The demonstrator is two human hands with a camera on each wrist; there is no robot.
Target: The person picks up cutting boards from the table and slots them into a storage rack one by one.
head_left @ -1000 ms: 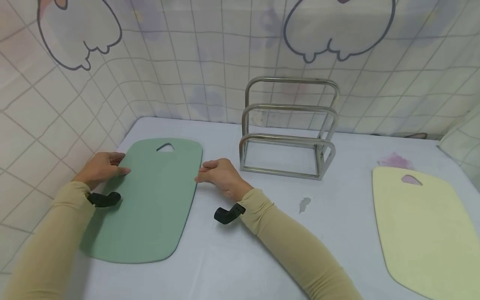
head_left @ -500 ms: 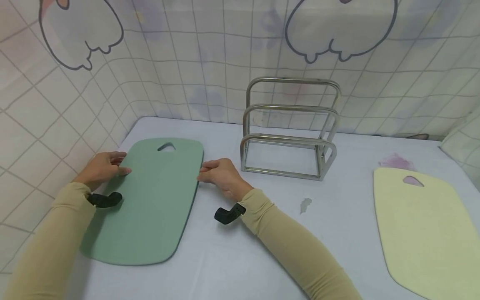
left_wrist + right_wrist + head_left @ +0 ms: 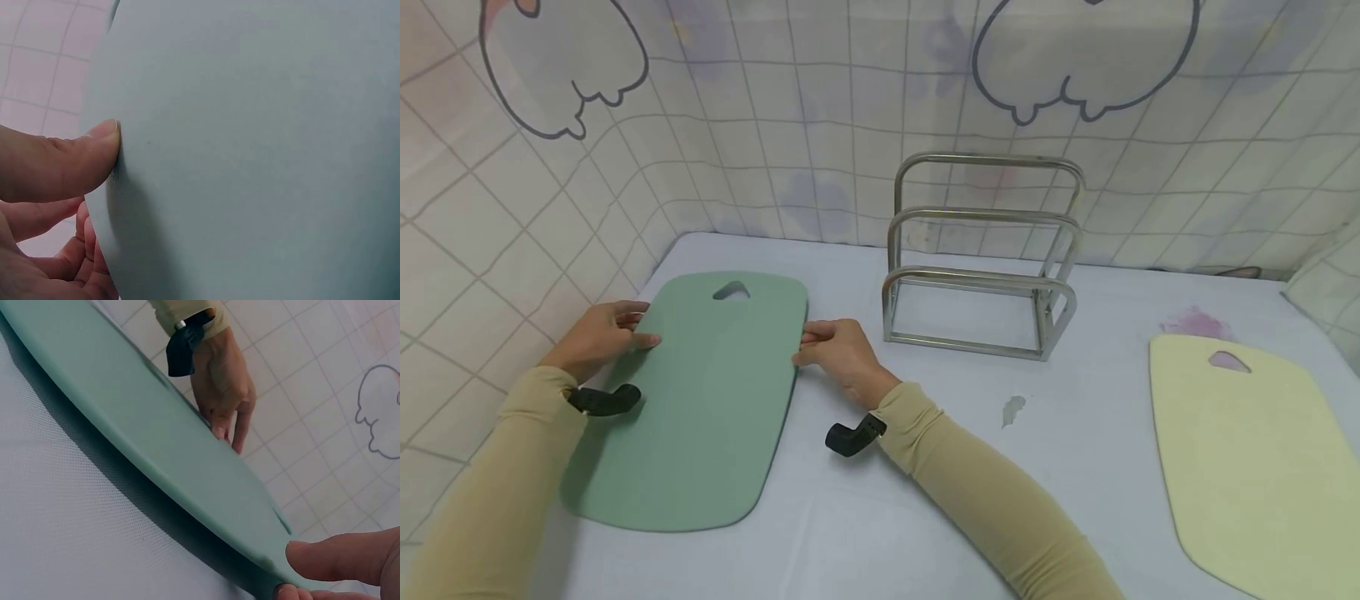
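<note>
Right now my left hand (image 3: 598, 337) and right hand (image 3: 838, 354) pinch opposite long edges of the green board (image 3: 700, 400), thumbs on top, its right edge just off the desk (image 3: 925, 467). I'd lift evenly, keeping it level, clear of the metal rack (image 3: 981, 258) farther right.

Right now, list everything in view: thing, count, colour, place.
green cutting board: one, green, near left of the table, gripped at both long edges
yellow cutting board: one, pale yellow, flat at the near right
rack: one, silver metal, upright at the table's back centre
table: one, light grey cloth with small stains
left hand: thumb on top of the green board's left edge
right hand: pinches its right edge
</note>
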